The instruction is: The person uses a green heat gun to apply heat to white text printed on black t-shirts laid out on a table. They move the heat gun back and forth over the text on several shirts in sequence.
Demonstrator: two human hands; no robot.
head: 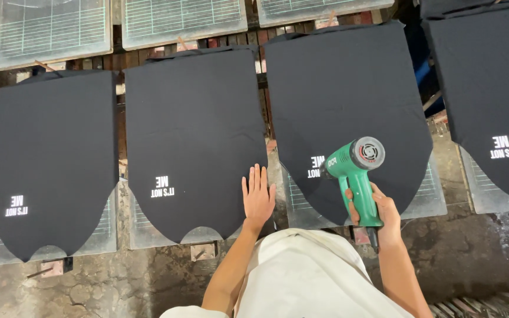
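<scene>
Looking down from the head camera, I see a row of black shirts stretched flat over printing boards, each with a small white print near its lower edge. My right hand (pixel 378 212) is clamped around the handle of a green heat gun (pixel 353 171), its round grey back end facing up at me and its nozzle aimed at the white print (pixel 316 166) on the third black shirt (pixel 349 100). The gun is over that shirt's lower left part; I cannot tell whether it touches the cloth.

My left hand (pixel 257 197) lies open and flat, fingers together, on the lower right corner of the second black shirt (pixel 192 135), well apart from the gun hand. The gap between the two boards runs between my hands.

Further left is another black shirt (pixel 51 159), and at the far right a fourth one (pixel 487 88), cut off by the frame. Beyond the shirts, gridded glass plates (pixel 181 17) lie along the top. Below the boards is cracked concrete floor (pixel 107 288), and my pale shirt front (pixel 307 277) fills the bottom centre.
</scene>
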